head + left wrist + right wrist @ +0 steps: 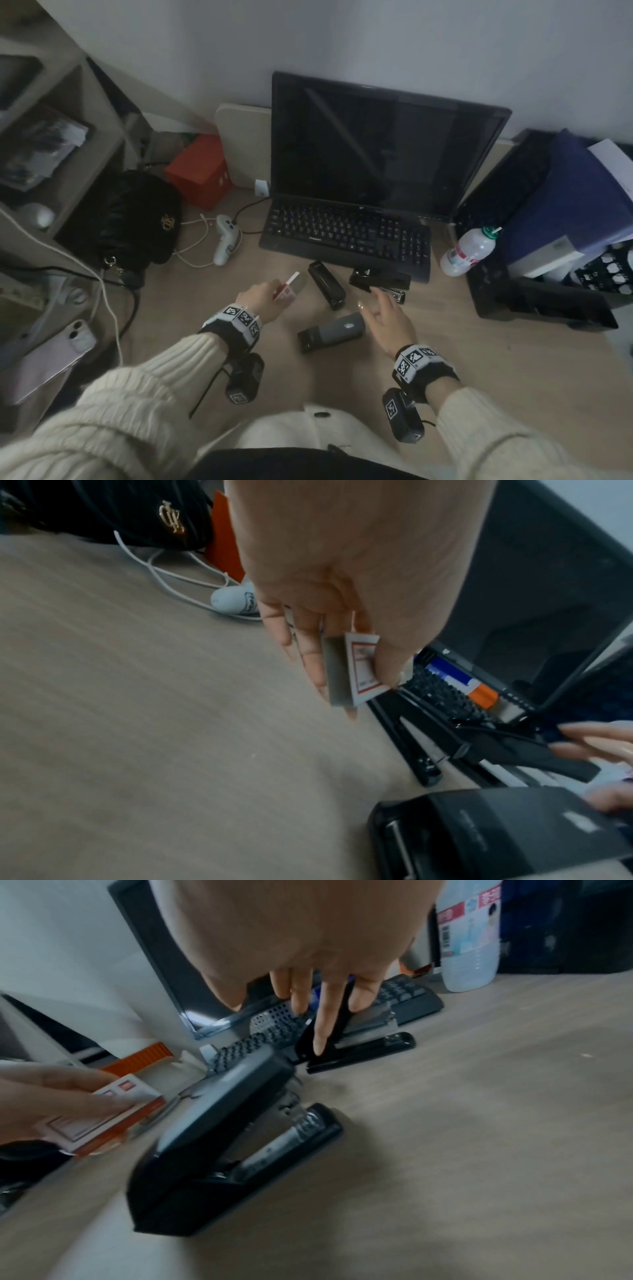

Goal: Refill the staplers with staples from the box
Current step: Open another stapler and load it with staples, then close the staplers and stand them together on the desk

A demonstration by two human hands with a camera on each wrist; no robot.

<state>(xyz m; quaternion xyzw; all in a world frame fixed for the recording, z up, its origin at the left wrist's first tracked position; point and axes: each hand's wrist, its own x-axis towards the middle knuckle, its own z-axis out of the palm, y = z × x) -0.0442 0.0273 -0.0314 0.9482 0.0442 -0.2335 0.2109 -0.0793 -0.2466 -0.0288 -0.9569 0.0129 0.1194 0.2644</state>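
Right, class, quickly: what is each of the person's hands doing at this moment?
Left hand: holds the staple box, fingers and thumb pinching it.
Right hand: open, fingers straight, holding nothing, reaching over the black stapler.

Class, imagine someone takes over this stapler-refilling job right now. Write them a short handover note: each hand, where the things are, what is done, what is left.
Left hand: grips the staple box, red and white, above the desk.
Right hand: open, holds nothing, fingers reaching toward the opened stapler by the keyboard.
Other staplers: a slim black stapler lies closed in the middle; a grey-topped stapler sits nearest the person.
Done: one stapler's top is lifted.
Left: no staples visibly out of the box; loading of all three seems to remain.
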